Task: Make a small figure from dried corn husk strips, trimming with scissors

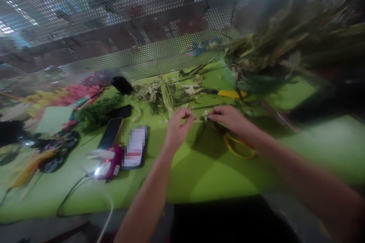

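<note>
My left hand [179, 123] pinches one end of a thin, pale, stem-like piece [197, 121] over the green table. Across from it, my right hand [226, 115] is closed, thumb against fingers, at the other end, where a small whitish bit [205, 115] sticks up. Blur hides exactly what the piece is. Just below my right hand lies a tool with yellow looped handles [241, 148], its front part in shadow. A heap of dried plant scraps [162, 93] spreads behind my hands, beside a second yellow-handled tool [232, 93].
Two phones [112, 133] [137, 146] and a purple power socket [114, 163] with cables lie left. Green fibres [98, 112], a black mouse-like object [122, 84] and pink material [85, 92] sit farther back. A basket [248, 79] of dried leaves stands right, before a perforated metal screen [171, 53].
</note>
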The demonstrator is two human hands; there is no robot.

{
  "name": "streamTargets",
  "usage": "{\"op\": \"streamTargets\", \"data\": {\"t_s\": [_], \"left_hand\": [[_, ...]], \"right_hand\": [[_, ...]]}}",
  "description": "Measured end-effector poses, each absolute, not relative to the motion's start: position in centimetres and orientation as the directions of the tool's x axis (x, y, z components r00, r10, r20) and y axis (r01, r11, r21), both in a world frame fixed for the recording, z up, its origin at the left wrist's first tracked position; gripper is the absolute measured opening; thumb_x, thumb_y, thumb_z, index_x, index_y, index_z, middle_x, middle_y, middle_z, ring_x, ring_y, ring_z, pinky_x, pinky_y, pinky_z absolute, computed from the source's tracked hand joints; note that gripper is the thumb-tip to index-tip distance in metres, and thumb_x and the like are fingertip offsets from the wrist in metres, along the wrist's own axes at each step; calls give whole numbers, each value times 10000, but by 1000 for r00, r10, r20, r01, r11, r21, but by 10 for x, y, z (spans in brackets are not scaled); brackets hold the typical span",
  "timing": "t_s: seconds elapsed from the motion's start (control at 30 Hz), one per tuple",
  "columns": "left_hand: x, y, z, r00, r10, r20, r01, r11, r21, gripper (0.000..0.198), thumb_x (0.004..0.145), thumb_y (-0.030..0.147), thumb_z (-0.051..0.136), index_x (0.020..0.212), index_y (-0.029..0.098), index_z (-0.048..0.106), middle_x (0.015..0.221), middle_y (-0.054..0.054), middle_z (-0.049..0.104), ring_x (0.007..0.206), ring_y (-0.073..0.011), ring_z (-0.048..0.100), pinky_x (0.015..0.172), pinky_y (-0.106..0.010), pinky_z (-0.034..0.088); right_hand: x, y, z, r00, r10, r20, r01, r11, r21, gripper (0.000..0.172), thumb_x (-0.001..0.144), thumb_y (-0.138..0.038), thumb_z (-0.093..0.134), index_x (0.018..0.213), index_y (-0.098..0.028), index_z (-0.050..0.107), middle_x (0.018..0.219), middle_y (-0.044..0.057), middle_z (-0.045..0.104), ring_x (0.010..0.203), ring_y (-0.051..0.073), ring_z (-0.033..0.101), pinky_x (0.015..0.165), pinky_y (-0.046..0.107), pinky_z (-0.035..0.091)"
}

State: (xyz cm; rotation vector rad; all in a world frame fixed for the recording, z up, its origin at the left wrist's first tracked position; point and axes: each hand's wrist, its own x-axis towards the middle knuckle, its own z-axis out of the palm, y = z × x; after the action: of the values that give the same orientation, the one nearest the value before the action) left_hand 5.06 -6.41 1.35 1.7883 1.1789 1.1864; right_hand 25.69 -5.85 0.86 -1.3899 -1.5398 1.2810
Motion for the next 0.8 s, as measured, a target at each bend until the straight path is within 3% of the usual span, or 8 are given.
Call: {"op": "streamTargets", "data": {"t_s": [0.13,0.27,0.4,0.57,0.8], "left_hand": [[56,-70,13,300,940,160,117,-203,972,196,879,327,619,746,183,626,1036,-59,691,877,-152,581,804,-273,438],[61,-69,5,323,945,52,11,-58,998,220,858,390,653,783,183,642,865,-47,709,779,-142,579,775,-267,445],[64,-66,-2,229,973,24,87,-45,995,191,878,343,620,788,175,644,791,-27,683,769,-143,585,762,-268,444],[64,-60,-14,184,983,-3,186,-32,982,138,858,277,626,776,168,646,767,-23,667,764,-147,583,764,-274,437],[70,-56,-27,244,970,-3,209,-49,977,96,746,175,694,840,163,694,813,-23,697,780,-152,604,781,-281,444]], "right_hand": [[252,-62,6,-252,957,-145,264,-76,-962,207,724,-381,660,691,-178,637,513,-60,451,488,88,334,505,253,234],[249,-60,0,-288,949,-130,221,-66,-973,224,702,-393,677,680,-172,642,570,-43,532,532,94,389,540,256,292],[254,-54,-3,-306,948,-89,339,21,-941,187,737,-343,664,759,-160,697,650,-10,641,600,125,499,595,265,351],[265,-57,12,-275,957,96,657,260,-708,93,804,-213,650,815,-183,737,797,34,726,717,166,596,641,269,357],[263,-60,12,-330,905,268,646,424,-635,77,845,-224,676,805,-172,718,804,28,660,735,155,580,662,259,361]]}}
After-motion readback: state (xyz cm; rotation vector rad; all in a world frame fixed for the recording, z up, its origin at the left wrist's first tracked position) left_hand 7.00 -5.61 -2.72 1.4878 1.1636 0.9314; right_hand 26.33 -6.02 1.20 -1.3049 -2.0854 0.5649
